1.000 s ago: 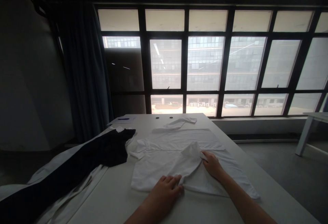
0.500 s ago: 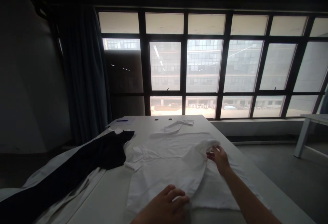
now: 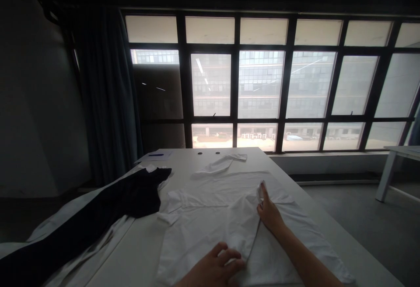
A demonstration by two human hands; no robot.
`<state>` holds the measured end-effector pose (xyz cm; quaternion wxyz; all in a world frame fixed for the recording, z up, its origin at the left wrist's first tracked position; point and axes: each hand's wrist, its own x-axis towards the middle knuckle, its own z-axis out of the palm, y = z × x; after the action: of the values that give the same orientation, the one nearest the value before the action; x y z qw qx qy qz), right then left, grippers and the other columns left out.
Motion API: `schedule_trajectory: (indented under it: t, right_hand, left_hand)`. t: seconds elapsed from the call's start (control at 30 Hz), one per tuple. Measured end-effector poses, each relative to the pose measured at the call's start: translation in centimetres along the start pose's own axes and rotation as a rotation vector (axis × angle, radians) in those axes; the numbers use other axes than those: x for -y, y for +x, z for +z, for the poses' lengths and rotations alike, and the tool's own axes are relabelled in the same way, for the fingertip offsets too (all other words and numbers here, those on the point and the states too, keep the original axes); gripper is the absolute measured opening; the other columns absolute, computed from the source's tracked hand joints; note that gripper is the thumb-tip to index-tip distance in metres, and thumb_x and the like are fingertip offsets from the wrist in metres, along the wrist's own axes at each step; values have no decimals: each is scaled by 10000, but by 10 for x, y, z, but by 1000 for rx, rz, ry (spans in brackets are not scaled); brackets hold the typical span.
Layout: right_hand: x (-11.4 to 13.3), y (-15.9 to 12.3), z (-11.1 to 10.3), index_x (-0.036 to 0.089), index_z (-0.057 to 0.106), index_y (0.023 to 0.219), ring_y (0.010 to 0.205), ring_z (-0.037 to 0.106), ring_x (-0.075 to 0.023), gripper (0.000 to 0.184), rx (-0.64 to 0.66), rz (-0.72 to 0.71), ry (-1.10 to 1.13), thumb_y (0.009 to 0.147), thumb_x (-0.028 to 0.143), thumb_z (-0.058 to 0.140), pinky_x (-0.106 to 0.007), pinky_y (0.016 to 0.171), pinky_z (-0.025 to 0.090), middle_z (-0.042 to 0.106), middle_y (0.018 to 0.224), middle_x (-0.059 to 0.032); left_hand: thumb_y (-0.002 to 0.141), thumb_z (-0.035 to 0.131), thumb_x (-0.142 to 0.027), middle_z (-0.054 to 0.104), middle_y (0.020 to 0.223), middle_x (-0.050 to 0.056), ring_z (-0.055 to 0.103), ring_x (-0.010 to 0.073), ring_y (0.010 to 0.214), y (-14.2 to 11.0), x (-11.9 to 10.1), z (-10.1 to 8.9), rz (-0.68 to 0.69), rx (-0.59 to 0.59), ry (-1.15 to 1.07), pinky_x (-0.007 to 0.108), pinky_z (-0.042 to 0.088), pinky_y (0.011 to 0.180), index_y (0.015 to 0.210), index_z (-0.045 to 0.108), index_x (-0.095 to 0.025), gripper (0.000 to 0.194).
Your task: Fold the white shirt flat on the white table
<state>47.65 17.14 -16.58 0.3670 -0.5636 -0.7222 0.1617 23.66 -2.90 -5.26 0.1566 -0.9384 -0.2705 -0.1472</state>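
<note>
I look out from my own head, facing forward and slightly down along the bench [image 3: 141,239] toward the windows [image 3: 259,83] beyond its far end. My fingers [image 3: 226,255] show low and near; the panes stand well farther off.

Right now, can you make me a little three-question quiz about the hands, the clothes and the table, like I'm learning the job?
1. Which is nearer the windows: the left hand or the right hand?

2. True or false: the black garment lies to the left of the white garment by the left hand.

3. How many dark round spots show at the far end of the table?

Key: 1. The right hand. 2. True. 3. Two.
</note>
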Motion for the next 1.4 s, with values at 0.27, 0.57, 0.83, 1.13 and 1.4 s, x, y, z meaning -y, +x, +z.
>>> schedule_trajectory:
  t: [0.27, 0.57, 0.83, 1.13, 1.4]
  right_hand:
    - [-13, 6, 3, 120, 487, 1478, 1247, 560, -251, 734, 131, -72, -123, 746, 99, 429, -373, 1090, 438, 596, 1299, -143]
    - [49, 10, -38, 158, 505, 1455, 1297, 448, -296, 640, -114, -400, -19, 819, 228, 525, -494, 1177, 321, 563, 1307, -121]
    - [149, -12, -87, 233, 487, 1452, 1123, 550, -248, 624, -238, -819, 277, 849, 73, 510, -486, 1047, 449, 608, 1118, -104]
    - [114, 88, -90, 140, 420, 1469, 1352, 444, -246, 489, -430, -453, 188, 990, 201, 342, -459, 1150, 378, 502, 1397, -167]
    - [7, 92, -18, 159, 495, 1451, 1186, 582, -311, 592, 265, 161, -174, 917, 410, 544, -546, 1040, 414, 625, 1241, -178]
  left_hand:
    - [1039, 533, -338, 674, 1209, -2, 606, 126, 1058, 4, -6, 1, -72, 77, -257, 233, 406, 1003, 1203, 586, -254, 191]
    - [964, 514, -454, 635, 1181, 80, 611, 224, 1041, -42, 77, -40, -965, 338, -497, 321, 462, 925, 1174, 611, -206, 339]
    - [728, 711, -566, 676, 948, 9, 600, 188, 828, -83, 110, -53, -1061, 729, -667, 249, 411, 676, 1054, 663, -224, 475]
    - [663, 731, -513, 675, 843, -28, 586, 183, 743, -74, 111, -76, -1043, 947, -699, 259, 423, 655, 896, 696, -245, 357]
    - [705, 670, -496, 700, 1064, 9, 658, 236, 964, -85, 121, -76, -1183, 843, -683, 275, 484, 749, 1112, 642, -272, 466]
